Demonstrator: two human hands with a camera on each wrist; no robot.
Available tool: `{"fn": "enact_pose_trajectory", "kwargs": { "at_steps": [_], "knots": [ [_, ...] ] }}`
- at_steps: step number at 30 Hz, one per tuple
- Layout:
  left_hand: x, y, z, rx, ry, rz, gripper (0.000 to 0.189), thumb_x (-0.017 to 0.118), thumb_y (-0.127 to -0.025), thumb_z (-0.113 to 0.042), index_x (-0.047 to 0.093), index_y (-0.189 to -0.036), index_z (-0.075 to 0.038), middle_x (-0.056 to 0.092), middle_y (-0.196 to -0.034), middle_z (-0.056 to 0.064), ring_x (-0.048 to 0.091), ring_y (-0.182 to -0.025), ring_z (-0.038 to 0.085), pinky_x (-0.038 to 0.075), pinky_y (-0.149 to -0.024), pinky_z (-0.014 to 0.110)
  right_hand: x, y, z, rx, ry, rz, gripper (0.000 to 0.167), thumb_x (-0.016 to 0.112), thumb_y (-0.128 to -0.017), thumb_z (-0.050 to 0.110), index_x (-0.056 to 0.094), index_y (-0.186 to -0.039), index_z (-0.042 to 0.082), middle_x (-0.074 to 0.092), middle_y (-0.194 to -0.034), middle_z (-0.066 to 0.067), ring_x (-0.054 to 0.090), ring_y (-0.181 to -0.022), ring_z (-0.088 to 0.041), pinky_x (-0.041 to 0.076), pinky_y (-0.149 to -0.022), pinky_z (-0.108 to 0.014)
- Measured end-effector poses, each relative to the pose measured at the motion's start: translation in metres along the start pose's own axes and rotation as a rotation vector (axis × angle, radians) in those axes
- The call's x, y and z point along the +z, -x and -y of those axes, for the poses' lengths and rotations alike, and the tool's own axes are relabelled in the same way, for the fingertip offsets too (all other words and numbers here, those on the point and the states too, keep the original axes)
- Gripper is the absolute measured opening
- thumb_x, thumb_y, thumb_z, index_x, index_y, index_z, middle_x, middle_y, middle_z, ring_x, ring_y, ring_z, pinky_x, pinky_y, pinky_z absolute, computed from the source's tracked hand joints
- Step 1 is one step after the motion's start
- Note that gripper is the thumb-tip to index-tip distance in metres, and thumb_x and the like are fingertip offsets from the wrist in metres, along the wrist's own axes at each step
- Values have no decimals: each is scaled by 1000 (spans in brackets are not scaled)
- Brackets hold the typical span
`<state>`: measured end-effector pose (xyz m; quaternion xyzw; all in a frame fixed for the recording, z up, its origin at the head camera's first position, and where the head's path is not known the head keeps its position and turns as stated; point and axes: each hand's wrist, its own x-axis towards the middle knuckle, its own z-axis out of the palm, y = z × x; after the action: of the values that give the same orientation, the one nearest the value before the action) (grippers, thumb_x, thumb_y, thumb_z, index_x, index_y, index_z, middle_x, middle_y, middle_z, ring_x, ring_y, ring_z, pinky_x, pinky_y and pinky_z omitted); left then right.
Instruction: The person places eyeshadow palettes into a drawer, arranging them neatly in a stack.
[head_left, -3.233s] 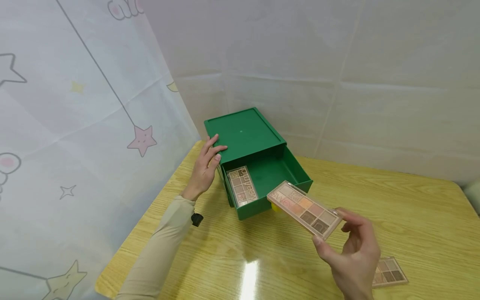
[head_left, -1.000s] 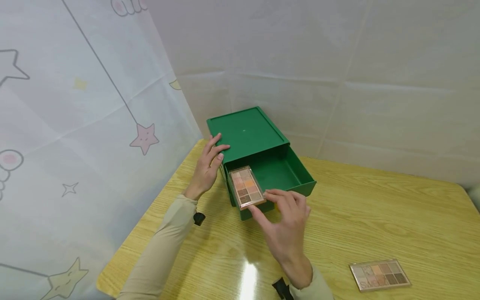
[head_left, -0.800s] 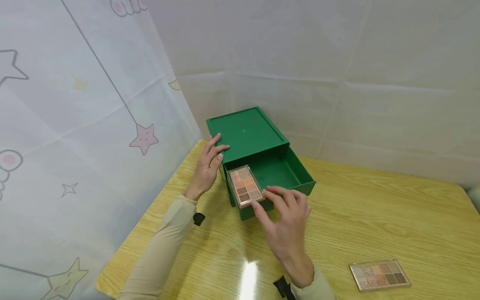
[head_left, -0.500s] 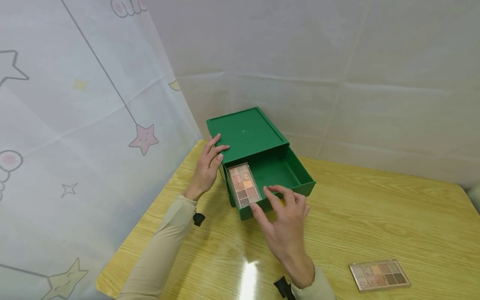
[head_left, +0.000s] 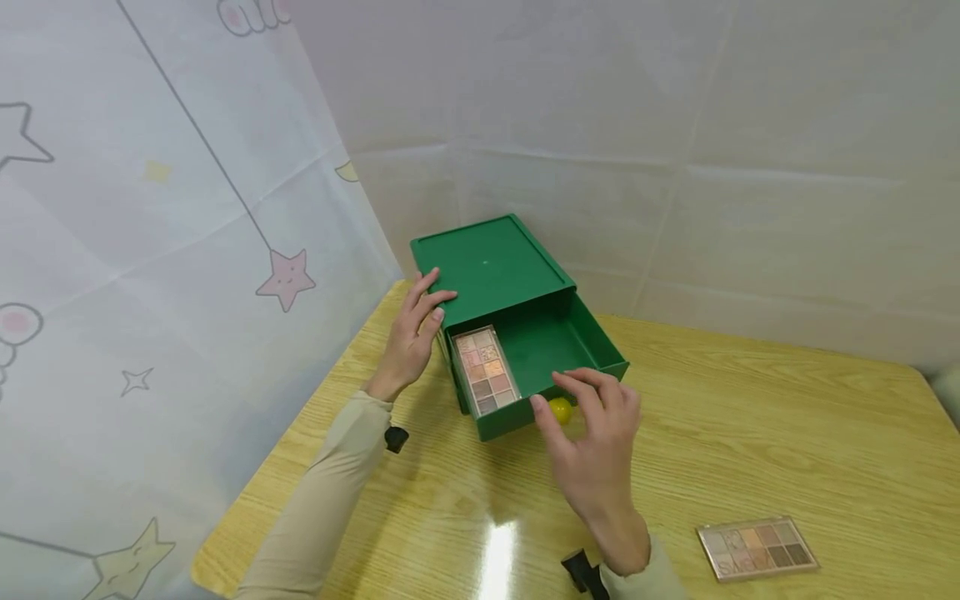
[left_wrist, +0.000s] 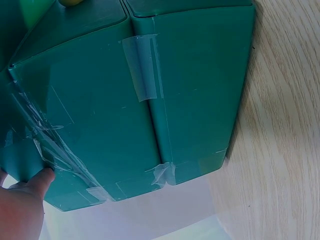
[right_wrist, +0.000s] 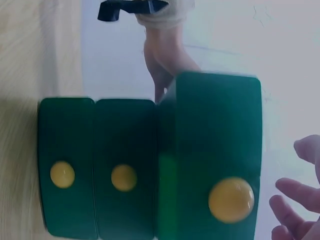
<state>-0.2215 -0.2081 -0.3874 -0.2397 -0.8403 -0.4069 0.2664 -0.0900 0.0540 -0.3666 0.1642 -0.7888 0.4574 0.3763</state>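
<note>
A green drawer cabinet [head_left: 491, 267] stands on the table with its top drawer [head_left: 546, 340] pulled out. Inside, against the drawer's left wall, lies an eyeshadow palette [head_left: 486, 371] with a clear cover; the palette seen there earlier is hidden beneath it. My left hand [head_left: 408, 346] rests on the cabinet's top left edge, fingers spread. Just over the drawer front hovers my right hand [head_left: 596, 454], holding nothing, thumb and fingers apart. Beside it shows the drawer's round yellow knob [head_left: 559, 410]. Another eyeshadow palette [head_left: 757, 548] lies on the table at front right.
Two lower drawers with yellow knobs [right_wrist: 62, 174] are closed in the right wrist view. Clear tape [left_wrist: 141, 67] runs across seams on the cabinet's side. The wood-grain table [head_left: 787, 417] meets pale cloth walls [head_left: 750, 208] behind and at the left.
My right hand has brought a palette from the right into the drawer, laid it over the one there, let go and drawn back slightly right. The left hand keeps its place.
</note>
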Motion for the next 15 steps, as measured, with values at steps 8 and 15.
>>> {"fn": "enact_pose_trajectory", "kwargs": {
  "at_steps": [8, 15],
  "knots": [
    [1, 0, 0, -2, 3, -6, 34, 40, -103, -18, 59, -130, -13, 30, -158, 11, 12, -150, 34, 19, -117, 59, -31, -6, -23, 66, -67, -78, 23, 72, -79, -3, 69, -102, -6, 63, -104, -20, 44, -100, -19, 30, -83, -27],
    [0, 0, -2, -20, -6, 5, 35, 38, -104, -22, 57, -132, -16, 28, -159, 8, 10, -151, 30, 18, -118, 59, -63, -5, -55, 36, -10, -128, 23, 68, -80, -8, 69, -103, -5, 66, -97, -19, 48, -87, -7, 34, -77, -17]
  ]
}}
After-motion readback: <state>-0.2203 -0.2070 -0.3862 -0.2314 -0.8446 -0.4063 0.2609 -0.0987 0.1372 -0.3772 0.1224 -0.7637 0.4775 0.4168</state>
